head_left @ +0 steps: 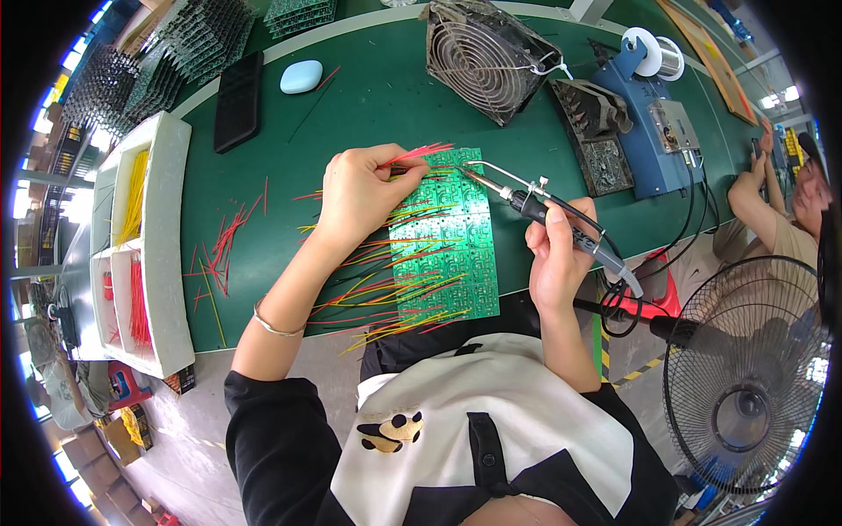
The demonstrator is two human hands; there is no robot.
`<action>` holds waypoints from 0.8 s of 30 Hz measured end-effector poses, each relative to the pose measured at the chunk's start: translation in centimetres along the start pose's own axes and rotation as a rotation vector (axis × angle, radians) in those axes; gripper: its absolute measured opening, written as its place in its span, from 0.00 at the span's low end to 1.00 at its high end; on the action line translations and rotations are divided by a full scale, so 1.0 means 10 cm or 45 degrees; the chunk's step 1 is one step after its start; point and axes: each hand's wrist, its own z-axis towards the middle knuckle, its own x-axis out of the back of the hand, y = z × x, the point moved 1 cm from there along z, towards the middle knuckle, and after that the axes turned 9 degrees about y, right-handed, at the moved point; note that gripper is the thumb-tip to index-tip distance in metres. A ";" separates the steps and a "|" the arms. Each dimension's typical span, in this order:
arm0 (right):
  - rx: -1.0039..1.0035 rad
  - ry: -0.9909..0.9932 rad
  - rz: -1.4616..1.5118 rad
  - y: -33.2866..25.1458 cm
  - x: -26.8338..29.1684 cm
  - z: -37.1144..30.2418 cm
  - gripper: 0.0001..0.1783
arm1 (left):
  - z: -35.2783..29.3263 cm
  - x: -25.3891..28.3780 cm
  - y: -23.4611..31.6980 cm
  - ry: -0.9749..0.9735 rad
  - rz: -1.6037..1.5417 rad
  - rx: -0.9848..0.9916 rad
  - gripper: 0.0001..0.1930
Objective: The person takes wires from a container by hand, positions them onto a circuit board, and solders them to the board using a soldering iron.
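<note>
A green circuit board panel (478,254) lies on the green bench mat in front of me. Rows of red, yellow and black wires (386,294) stick out over its left side. My left hand (364,188) is closed in a pinch at the board's upper left, with a small bunch of red wires (421,153) in its fingers. My right hand (561,254) grips a soldering iron (531,206) with a thin metal feed tube (504,169) fixed along it. The iron's tip is at the board's upper edge, close to the left fingertips.
A white divided tray (167,289) of wires stands left, beside loose red wires (224,250). Behind lie a black phone (239,101), a pale blue case (301,77) and a square fan (482,57). A blue solder feeder (645,123) stands right; a person (772,202) sits beyond a floor fan (750,377).
</note>
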 end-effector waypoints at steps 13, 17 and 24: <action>-0.022 -0.010 0.036 0.01 -0.02 0.04 0.09 | 0.03 -0.01 -0.03 0.029 0.063 -0.009 0.05; -0.025 -0.009 0.060 0.01 0.00 0.04 0.09 | 0.02 -0.02 -0.02 0.036 0.058 -0.016 0.05; -0.028 0.031 0.141 0.01 0.01 0.03 0.08 | 0.00 0.00 0.00 0.041 0.070 -0.020 0.05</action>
